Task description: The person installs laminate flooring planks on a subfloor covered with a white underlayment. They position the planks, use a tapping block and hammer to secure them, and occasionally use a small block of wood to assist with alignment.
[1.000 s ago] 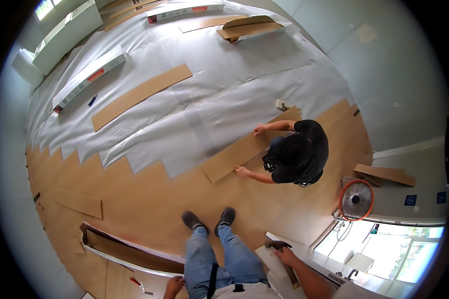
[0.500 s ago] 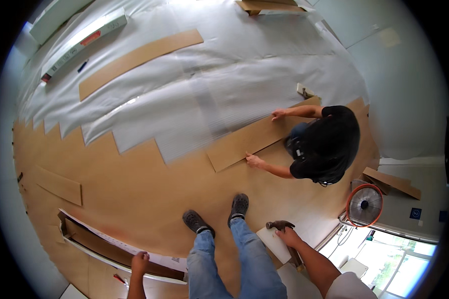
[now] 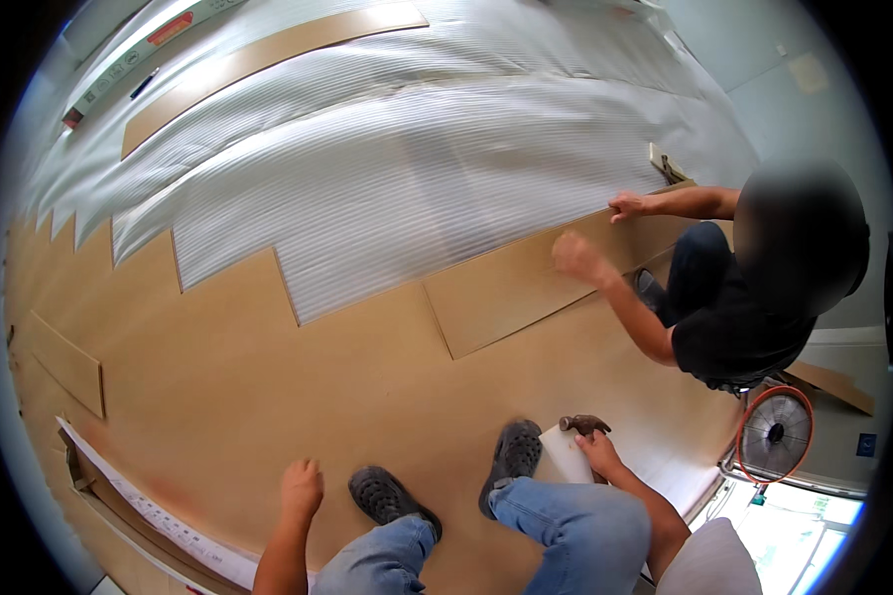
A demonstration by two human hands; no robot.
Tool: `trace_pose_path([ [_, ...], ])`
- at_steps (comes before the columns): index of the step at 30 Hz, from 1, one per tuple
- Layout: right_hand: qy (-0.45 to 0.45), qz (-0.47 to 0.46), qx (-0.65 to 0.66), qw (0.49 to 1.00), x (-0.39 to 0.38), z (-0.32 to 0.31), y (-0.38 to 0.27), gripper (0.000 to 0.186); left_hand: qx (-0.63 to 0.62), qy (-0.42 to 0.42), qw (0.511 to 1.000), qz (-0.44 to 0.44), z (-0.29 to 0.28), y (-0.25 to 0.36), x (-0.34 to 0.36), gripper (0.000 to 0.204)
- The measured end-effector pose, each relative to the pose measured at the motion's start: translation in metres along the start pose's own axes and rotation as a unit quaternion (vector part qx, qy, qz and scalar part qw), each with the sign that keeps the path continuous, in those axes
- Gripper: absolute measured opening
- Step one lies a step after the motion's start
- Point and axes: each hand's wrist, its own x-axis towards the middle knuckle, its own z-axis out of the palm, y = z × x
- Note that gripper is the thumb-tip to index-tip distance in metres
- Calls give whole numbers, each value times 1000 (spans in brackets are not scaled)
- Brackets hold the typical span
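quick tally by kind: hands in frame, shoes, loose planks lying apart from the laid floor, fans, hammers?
Hands: 4 – wearer's left hand empty, right hand on the hammer; co-worker's two hands at a plank
Dark shoes: 2
Loose planks: 2
Orange floor fan: 1
Hammers: 1
Total: 10
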Motion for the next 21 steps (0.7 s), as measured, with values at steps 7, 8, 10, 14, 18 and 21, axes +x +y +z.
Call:
trace_pose_path([
  [7, 86, -35, 137, 986, 58, 73, 40, 49, 29, 159, 936, 313, 28, 93, 129, 56],
  [8, 88, -34, 158, 983, 63, 81, 41, 49, 42, 156, 935, 315, 30, 93, 136, 59],
  [10, 146, -71, 141, 977, 73, 93, 50, 41, 53, 149, 932, 326, 43, 105, 147, 63],
  [14, 210, -75, 120, 967, 68, 100, 78, 35, 77, 138, 938, 309, 49, 127, 145, 66],
  [18, 215, -81, 163, 960, 72, 94, 74, 36, 86, 139, 936, 312, 57, 128, 141, 68],
  [21, 196, -55, 179, 963, 70, 89, 52, 44, 88, 134, 933, 323, 62, 121, 137, 67],
])
